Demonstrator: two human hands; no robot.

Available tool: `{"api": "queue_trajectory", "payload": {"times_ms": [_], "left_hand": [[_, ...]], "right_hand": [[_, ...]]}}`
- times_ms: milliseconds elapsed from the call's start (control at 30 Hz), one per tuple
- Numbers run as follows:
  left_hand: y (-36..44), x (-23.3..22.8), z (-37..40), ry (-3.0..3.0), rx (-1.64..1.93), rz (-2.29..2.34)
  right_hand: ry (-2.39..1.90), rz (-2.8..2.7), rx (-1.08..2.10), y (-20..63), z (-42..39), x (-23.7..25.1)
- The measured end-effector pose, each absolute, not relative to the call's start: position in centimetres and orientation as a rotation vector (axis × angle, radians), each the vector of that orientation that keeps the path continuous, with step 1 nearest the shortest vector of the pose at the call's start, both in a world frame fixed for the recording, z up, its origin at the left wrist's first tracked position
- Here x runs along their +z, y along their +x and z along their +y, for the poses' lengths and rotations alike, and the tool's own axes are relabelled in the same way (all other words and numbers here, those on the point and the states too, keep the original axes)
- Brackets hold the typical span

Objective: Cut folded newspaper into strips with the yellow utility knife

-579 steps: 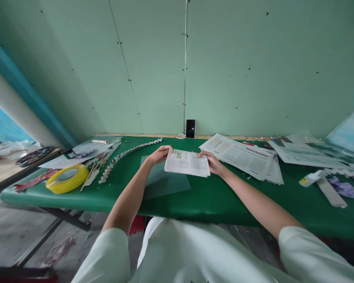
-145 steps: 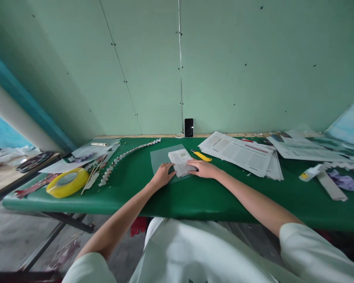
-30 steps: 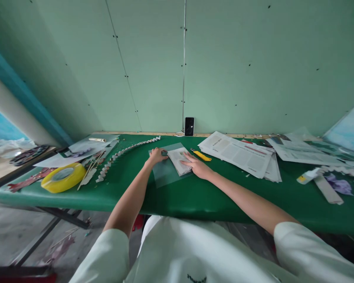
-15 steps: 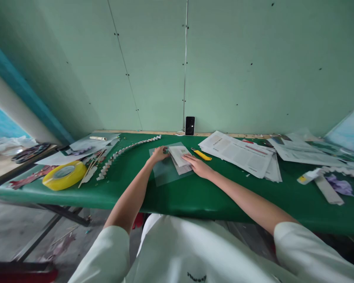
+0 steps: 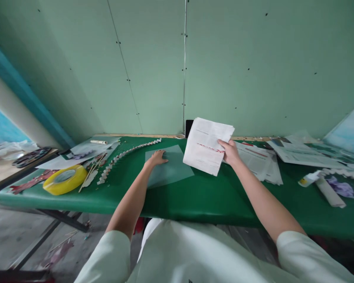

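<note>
My right hand (image 5: pixel 230 151) grips a printed paper sheet (image 5: pixel 206 147) by its right edge, with the thumb across its face. The sheet is raised above the table and bears a line of red print. It covers part of the dark phone (image 5: pixel 189 126) leaning on the wall. My left hand (image 5: pixel 157 158) lies with fingers stretched out on the upper left part of a translucent sheet (image 5: pixel 172 169), which rests flat on the green table (image 5: pixel 177 204). Nothing shows in that hand.
A yellow tape roll (image 5: pixel 65 179), wooden sticks (image 5: pixel 91 173) and a folded paper chain (image 5: pixel 126 148) are at left. Printed papers (image 5: pixel 258 161) lie at right, with a glue bottle (image 5: pixel 309 178) and a purple crumpled piece (image 5: pixel 341 187) further right. The wall (image 5: pixel 153 59) stands behind.
My right hand has lifted the paper off the translucent sheet and moved it up and right, where it shows more spread out. My left hand now lies flatter on the translucent sheet.
</note>
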State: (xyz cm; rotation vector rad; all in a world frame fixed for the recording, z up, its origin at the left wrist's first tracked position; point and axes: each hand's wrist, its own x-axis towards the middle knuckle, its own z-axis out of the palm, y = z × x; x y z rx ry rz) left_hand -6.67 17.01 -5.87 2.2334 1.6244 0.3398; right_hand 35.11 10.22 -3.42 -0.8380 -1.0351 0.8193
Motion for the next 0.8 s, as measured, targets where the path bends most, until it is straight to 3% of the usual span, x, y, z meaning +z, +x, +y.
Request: {"api": "queue_trajectory", "payload": {"times_ms": [167, 333, 800], "left_hand": [[-4.0, -3.0, 14.6, 1.934, 0.905, 1.174], [0.0, -0.7, 10.1, 1.502, 0.997, 0.694], [1.7, -2.1, 8.6, 1.526, 1.227, 0.782]], "right_hand": [[-0.92, -1.179, 0.989, 35.2, 7.6, -1.3], [-0.986, -1.392, 1.156, 31.9, 6.1, -1.8], [-1.057, -1.376, 1.198, 29.9, 6.3, -3.5]]}}
